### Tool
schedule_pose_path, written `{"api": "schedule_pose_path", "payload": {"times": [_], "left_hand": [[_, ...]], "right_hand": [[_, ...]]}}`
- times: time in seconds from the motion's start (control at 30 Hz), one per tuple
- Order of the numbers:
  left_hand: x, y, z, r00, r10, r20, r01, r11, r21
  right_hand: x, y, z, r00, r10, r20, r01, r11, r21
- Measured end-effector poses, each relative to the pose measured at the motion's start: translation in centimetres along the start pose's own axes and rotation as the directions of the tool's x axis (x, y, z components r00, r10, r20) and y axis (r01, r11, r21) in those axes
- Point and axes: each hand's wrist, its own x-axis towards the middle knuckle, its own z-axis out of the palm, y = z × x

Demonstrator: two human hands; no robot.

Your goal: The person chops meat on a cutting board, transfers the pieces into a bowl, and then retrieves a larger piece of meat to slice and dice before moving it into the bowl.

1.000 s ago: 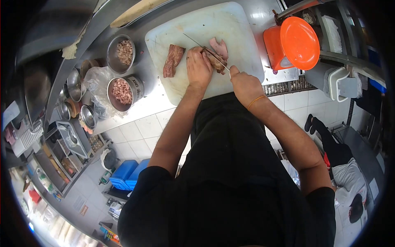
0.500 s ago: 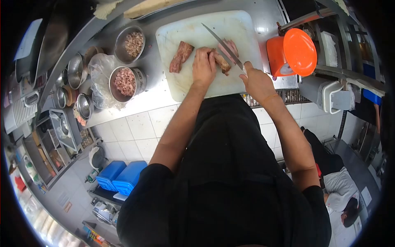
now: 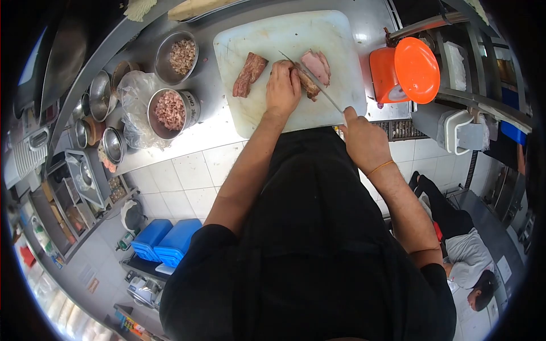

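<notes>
A long kitchen knife (image 3: 329, 99) is gripped by its handle in my right hand (image 3: 367, 141). Its blade slants across the right end of a browned piece of meat (image 3: 307, 83), edge-on to the camera. My left hand (image 3: 282, 91) clasps that piece from the left, fingers curled over it close to the blade. Pink slices of meat (image 3: 316, 65) lie just right of the blade. Left of my left hand rests a second browned chunk of meat (image 3: 249, 75). All of it is on a white cutting board (image 3: 335, 25).
Left of the board stand a metal container of diced meat (image 3: 170, 112) and a metal bowl of paler diced pieces (image 3: 181, 57), beside a clear plastic bag (image 3: 137, 105). An orange scale (image 3: 418, 71) sits at the right. Another person (image 3: 469, 253) is at the lower right.
The knife has come left and turned steeper, from above the slices onto the held meat's end. My right hand has shifted down and right; the slices show more fully.
</notes>
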Motion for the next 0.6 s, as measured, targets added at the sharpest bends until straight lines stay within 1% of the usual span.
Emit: {"api": "schedule_pose_path", "payload": {"times": [0.1,0.2,0.23,0.33,0.4,0.43,0.5,0.6], "left_hand": [[0.0,-0.2,0.0,1.000,-0.005,-0.004,0.005,0.999,-0.032],[-0.1,-0.5,-0.4,0.999,-0.005,-0.042,0.001,0.994,-0.107],[0.1,-0.3,-0.6,0.998,-0.001,-0.058,-0.007,0.990,-0.139],[-0.3,1.4,-2.2,0.988,-0.148,-0.034,0.136,0.964,-0.229],[-0.6,1.9,-2.9,0.968,-0.252,-0.010,0.250,0.961,-0.115],[-0.6,2.1,-3.1,0.953,-0.301,-0.004,0.301,0.952,-0.059],[0.0,2.7,-2.9,0.948,-0.319,-0.008,0.319,0.947,-0.032],[0.9,3.3,-2.8,0.939,-0.343,0.007,0.343,0.939,0.004]], "right_hand": [[-0.8,0.5,-0.4,0.998,0.053,-0.027,-0.052,0.998,0.027],[-0.5,2.6,2.3,0.999,0.027,0.027,-0.029,0.995,0.091],[-0.4,2.8,3.2,0.999,0.008,0.045,-0.014,0.990,0.140],[1.2,3.2,5.0,0.993,-0.086,0.074,0.061,0.955,0.291],[1.8,3.6,5.7,0.987,-0.141,0.071,0.101,0.912,0.398],[1.7,3.6,5.7,0.990,-0.119,0.077,0.079,0.914,0.398],[1.8,4.0,5.4,0.994,-0.076,0.083,0.038,0.919,0.391],[1.1,4.6,5.5,1.000,0.018,0.011,-0.021,0.924,0.381]]}}
